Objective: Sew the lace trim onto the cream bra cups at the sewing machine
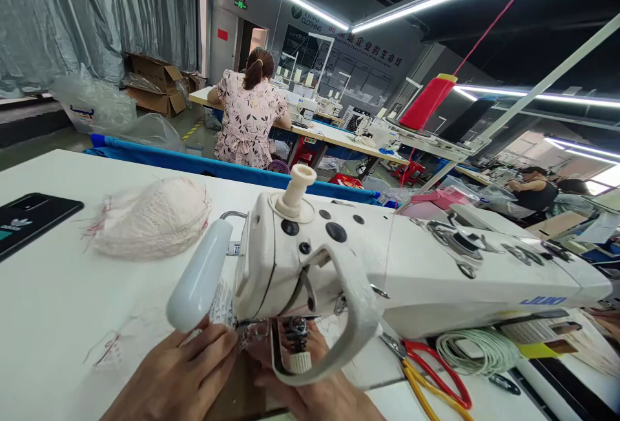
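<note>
A white sewing machine [411, 272] stretches across the middle of the view. My left hand [181, 369] lies left of the needle area, its fingers closed on white lace fabric [221, 301]. Behind and below the machine's curved guard, my right hand [320, 376] is partly hidden; its fingers rest near the presser foot and I cannot make out what they hold. A pile of pale lace pieces [155, 217] lies on the white table [43, 318], left of the machine. Loose lace with reddish threads [121, 343] lies beside my left hand.
A black phone [36, 217] lies at the left edge. Scissors with red and yellow handles [436, 376] and a coil of pale cord [479, 351] are at the lower right. A red thread cone [429, 103] stands behind. One person [252, 111] sits at another table; another is far right.
</note>
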Tool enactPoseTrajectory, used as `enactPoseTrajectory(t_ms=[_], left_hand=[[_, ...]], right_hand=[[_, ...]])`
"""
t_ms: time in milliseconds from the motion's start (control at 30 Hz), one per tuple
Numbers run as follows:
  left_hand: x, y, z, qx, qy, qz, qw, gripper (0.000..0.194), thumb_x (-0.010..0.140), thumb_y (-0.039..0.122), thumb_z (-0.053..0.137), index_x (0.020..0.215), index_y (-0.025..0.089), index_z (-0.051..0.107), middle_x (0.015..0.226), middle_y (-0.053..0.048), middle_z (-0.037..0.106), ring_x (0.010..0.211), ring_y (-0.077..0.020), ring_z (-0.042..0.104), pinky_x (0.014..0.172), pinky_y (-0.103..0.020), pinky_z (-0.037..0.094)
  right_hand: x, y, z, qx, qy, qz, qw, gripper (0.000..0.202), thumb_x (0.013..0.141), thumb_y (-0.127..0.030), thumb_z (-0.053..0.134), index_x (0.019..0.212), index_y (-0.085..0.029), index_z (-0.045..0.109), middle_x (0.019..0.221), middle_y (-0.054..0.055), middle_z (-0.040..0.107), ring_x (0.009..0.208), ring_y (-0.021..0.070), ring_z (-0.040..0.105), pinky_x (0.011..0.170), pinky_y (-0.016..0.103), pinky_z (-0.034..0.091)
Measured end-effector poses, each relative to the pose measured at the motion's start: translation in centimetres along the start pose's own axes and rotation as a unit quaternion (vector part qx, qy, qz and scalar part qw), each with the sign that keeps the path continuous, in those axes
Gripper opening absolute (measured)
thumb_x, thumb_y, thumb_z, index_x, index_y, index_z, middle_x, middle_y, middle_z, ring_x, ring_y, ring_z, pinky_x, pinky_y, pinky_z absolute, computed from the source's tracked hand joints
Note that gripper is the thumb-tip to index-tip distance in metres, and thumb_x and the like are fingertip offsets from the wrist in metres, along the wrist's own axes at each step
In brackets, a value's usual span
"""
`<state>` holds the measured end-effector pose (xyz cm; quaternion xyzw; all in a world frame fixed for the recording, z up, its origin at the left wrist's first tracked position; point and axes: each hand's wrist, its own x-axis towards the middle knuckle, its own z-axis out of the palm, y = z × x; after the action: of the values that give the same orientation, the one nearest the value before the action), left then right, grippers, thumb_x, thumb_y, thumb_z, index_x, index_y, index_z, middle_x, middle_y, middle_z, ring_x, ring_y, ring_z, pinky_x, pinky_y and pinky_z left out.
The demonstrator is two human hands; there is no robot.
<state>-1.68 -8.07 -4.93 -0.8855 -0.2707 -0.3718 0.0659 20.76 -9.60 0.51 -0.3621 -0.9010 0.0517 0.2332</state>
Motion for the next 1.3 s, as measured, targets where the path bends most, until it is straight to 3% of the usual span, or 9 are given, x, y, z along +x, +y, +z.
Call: enactPoseTrajectory(t_ms=[133, 300, 467, 700, 967, 1300], left_hand=[[-0.2, 0.0, 0.2, 0.007, -0.010, -0.006, 1.000, 0.033, 0.091, 0.007, 0.041, 0.097, 0.024, 0.068, 0.091, 0.002, 0.071, 0.089, -0.0153, 0.059, 0.101, -0.034, 0.035], [-0.4, 0.2, 0.3, -0.003, -0.013, -0.016, 1.000, 0.030, 0.089, 0.009, 0.045, 0.099, 0.024, 0.068, 0.089, 0.001, 0.070, 0.091, -0.0163, 0.059, 0.100, -0.033, 0.036], [-0.1, 0.2, 0.1, 0.002, -0.021, -0.015, 1.000, 0.029, 0.091, 0.009, 0.045, 0.098, 0.026, 0.069, 0.084, 0.002, 0.070, 0.087, -0.0163, 0.059, 0.099, -0.034, 0.036], [0.2, 0.4, -0.4, -0.020, 0.006, -0.024, 0.999, 0.036, 0.091, 0.006, 0.040, 0.083, 0.026, 0.069, 0.064, 0.003, 0.064, 0.076, -0.0177, 0.057, 0.095, -0.036, 0.038], [0.5, 0.3, -0.5, -0.016, -0.019, -0.035, 0.999, 0.032, 0.092, 0.008, 0.044, 0.089, 0.025, 0.070, 0.067, 0.003, 0.066, 0.076, -0.0162, 0.058, 0.094, -0.034, 0.039], [0.4, 0.5, -0.2, -0.029, 0.009, -0.040, 0.999, 0.032, 0.095, 0.012, 0.043, 0.084, 0.025, 0.070, 0.068, 0.002, 0.065, 0.079, -0.0164, 0.059, 0.093, -0.034, 0.042]], right_hand=[[-0.7, 0.2, 1.2, 0.004, 0.011, 0.028, 1.000, 0.013, 0.091, -0.023, 0.054, 0.099, -0.022, 0.065, 0.086, 0.003, 0.069, 0.081, 0.0179, 0.063, 0.080, 0.031, 0.046], [-0.4, -0.1, 1.4, -0.023, 0.080, 0.014, 0.996, 0.019, 0.096, -0.033, 0.049, 0.103, -0.023, 0.063, 0.088, 0.003, 0.069, 0.078, 0.0170, 0.062, 0.080, 0.031, 0.045], [-0.2, 0.2, 1.0, -0.013, 0.030, 0.009, 0.999, 0.019, 0.095, -0.034, 0.050, 0.108, -0.026, 0.062, 0.090, 0.000, 0.069, 0.079, 0.0166, 0.061, 0.074, 0.029, 0.043], [-0.2, 0.4, 0.7, 0.026, -0.060, 0.037, 0.997, 0.016, 0.091, -0.030, 0.057, 0.105, -0.026, 0.064, 0.088, -0.001, 0.070, 0.081, 0.0165, 0.062, 0.085, 0.030, 0.042], [-0.6, -0.1, 1.0, -0.037, 0.049, 0.024, 0.998, 0.019, 0.094, -0.030, 0.053, 0.108, -0.023, 0.064, 0.095, 0.005, 0.070, 0.084, 0.0179, 0.063, 0.082, 0.032, 0.044], [-0.1, -0.3, 0.2, -0.038, -0.018, 0.029, 0.999, 0.019, 0.091, -0.029, 0.057, 0.109, -0.024, 0.062, 0.089, 0.003, 0.068, 0.080, 0.0169, 0.062, 0.079, 0.030, 0.044]])
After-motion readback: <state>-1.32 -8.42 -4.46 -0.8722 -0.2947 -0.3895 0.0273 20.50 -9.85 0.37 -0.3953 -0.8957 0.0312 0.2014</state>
